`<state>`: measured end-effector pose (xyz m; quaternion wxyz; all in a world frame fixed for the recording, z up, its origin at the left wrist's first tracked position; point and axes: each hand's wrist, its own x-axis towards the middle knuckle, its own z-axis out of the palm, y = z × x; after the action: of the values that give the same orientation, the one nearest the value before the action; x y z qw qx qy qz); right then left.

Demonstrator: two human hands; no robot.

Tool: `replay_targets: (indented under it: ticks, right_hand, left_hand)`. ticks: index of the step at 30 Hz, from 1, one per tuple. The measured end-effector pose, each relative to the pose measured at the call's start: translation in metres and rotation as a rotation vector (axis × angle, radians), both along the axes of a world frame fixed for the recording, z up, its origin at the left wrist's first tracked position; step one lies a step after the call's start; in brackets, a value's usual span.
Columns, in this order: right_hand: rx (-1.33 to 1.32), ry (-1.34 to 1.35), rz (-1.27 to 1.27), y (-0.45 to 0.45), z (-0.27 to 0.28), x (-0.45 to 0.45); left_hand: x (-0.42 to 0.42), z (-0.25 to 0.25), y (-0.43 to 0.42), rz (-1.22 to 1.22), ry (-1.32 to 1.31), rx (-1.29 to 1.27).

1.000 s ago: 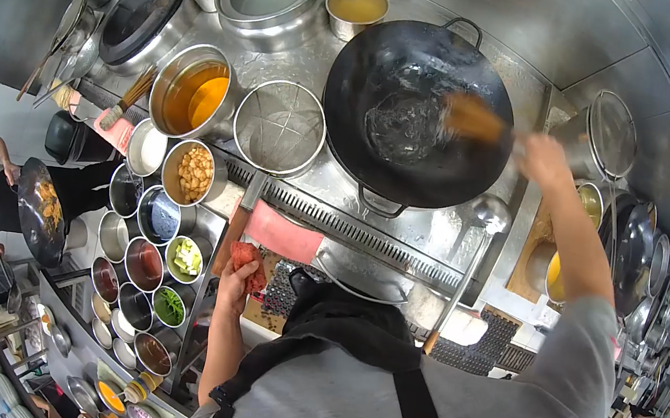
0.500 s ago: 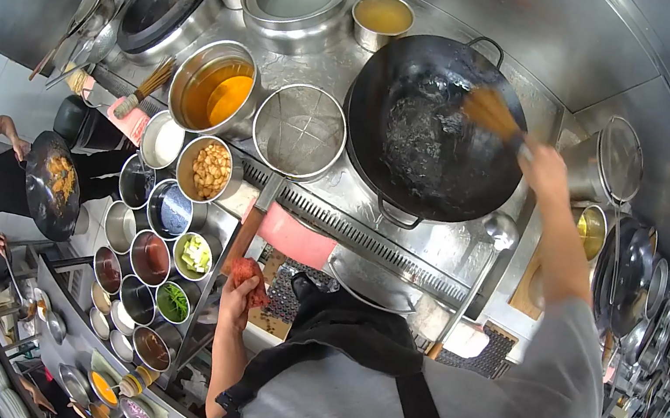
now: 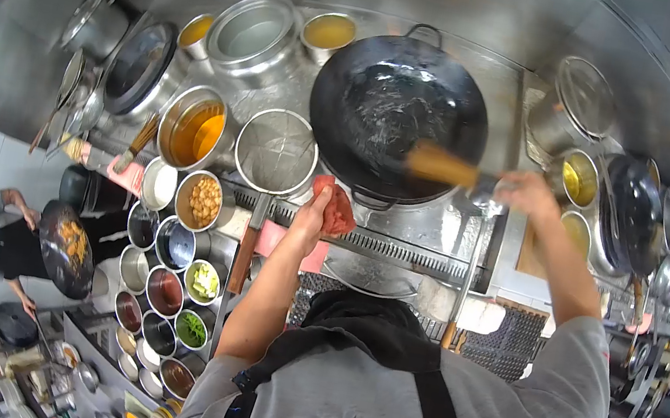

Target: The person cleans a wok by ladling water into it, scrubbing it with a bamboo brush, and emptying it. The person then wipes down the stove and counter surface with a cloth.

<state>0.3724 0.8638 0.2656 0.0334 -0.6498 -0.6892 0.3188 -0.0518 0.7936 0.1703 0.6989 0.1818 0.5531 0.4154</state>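
Observation:
My right hand (image 3: 530, 196) is closed on the handle of a bamboo wok brush (image 3: 440, 165), whose bristles are blurred over the right front side of a black wok (image 3: 390, 116). Some water lies in the wok's bottom. My left hand (image 3: 311, 221) grips a folded red cloth (image 3: 337, 209) just in front of the wok, near its front loop handle (image 3: 373, 201). Left of the wok rests a round wire strainer (image 3: 276, 151) with a wooden handle. A long-handled ladle (image 3: 464, 293) lies to the right, partly behind the brush and my right hand.
A pot of orange liquid (image 3: 192, 127) and a lidless steel pot (image 3: 251, 34) stand at the left. Several ingredient tins, such as chopped greens (image 3: 193, 329), line the left side. Pots and another wok (image 3: 632, 206) are at right. A co-worker (image 3: 4, 225) holds a wok of food.
My left hand has moved forward and right with the red cloth, up to the wok's front. My right hand has brought the brush from the wok's far side toward its near right rim.

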Motion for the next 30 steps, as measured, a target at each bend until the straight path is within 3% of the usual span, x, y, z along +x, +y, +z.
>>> replay_targets:
  ticks: [3,6,11,13,14,15,17,19,22,23,26,28,29,30]
  right_hand:
    - [0.309,-0.178,-0.284,0.011,0.046,0.022]
    - [0.512,-0.216,-0.304,0.011,0.055,-0.002]
    - [0.475,0.067,-0.288,-0.042,0.051,-0.006]
    - [0.274,0.139,-0.243,-0.058,0.04,0.002]
    - [0.204,0.028,-0.225,-0.061,0.045,0.0]
    - [0.364,-0.088,-0.118,-0.059,0.019,0.013]
    - [0.45,-0.228,-0.218,-0.067,0.048,-0.018]
    - [0.434,-0.292,-0.237,-0.068,0.063,-0.038]
    - [0.493,-0.024,-0.202,-0.073,0.065,-0.052]
    - [0.392,0.041,-0.18,-0.075,0.068,-0.061]
    - [0.314,0.057,-0.008,-0.07,0.053,-0.064]
    - [0.266,-0.318,0.157,-0.069,0.059,-0.057]
    - [0.27,-0.325,0.142,-0.063,0.061,-0.045]
    - [0.348,-0.444,0.103,-0.052,0.063,-0.026]
  left_hand:
    - [0.031,0.002,0.02,-0.052,-0.019,-0.066]
    - [0.037,-0.015,0.033,-0.151,0.138,-0.106]
    - [0.025,-0.005,-0.001,-0.014,0.059,0.017]
    - [0.003,-0.015,-0.019,0.065,-0.061,0.003]
    - [-0.007,-0.036,-0.022,0.137,-0.09,0.068]
    - [-0.021,-0.053,-0.025,0.08,-0.187,0.125]
    - [-0.016,-0.024,-0.035,0.107,0.043,0.083]
    - [-0.017,-0.032,-0.032,0.049,0.164,0.096]
    - [0.009,-0.005,-0.019,0.026,0.23,-0.039]
    - [0.016,0.001,-0.014,0.025,0.225,-0.038]
    - [0.039,-0.001,0.009,-0.154,0.259,-0.098]
    - [0.046,-0.01,0.02,-0.155,0.237,-0.11]
    - [0.05,-0.02,0.026,-0.149,0.213,-0.126]
    - [0.047,-0.058,0.04,-0.147,0.184,-0.091]
